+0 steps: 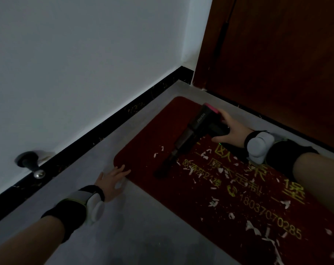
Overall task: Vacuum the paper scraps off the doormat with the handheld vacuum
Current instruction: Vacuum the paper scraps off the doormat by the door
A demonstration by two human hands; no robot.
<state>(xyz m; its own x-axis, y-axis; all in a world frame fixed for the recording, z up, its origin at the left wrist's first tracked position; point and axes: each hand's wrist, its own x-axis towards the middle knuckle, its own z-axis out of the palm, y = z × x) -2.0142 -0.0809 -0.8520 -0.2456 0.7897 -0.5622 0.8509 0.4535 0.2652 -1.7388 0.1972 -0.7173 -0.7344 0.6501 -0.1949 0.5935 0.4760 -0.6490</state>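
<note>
Setting: a dim entryway seen from above, with a grey floor (143,226), a white wall (76,54) on the left and a brown door (277,64) at the back.
Doormat: a dark red doormat (152,142) with yellow lettering lies flat on the floor, running from the door toward the lower right.
Paper scraps: small white paper scraps (231,215) are scattered over the lettered part of the mat, thickest toward the lower right; none appears cleared yet.
Handheld vacuum: a black handheld vacuum (191,131) with a pink end cap lies on the mat near the door, its narrow nozzle pointing toward the nearest scraps.
Right hand: the right hand (231,131) reaches onto the vacuum's handle, thumb spread beneath it; whether the fingers have closed round it cannot be told.
Left hand: the left hand (112,180) lies flat, fingers straight, with the fingertips on the mat's near corner, holding nothing.
Doorstop: a metal doorstop (31,163) juts from the wall at the left.
Handling: the vacuum looks rigid and fairly light, likely a one-hand lift; the handle behind the body is the sensible hold. The scraps look featherlight and may scatter if the nozzle pushes them. The mat seems soft and could slide, so the left hand may steady it.
</note>
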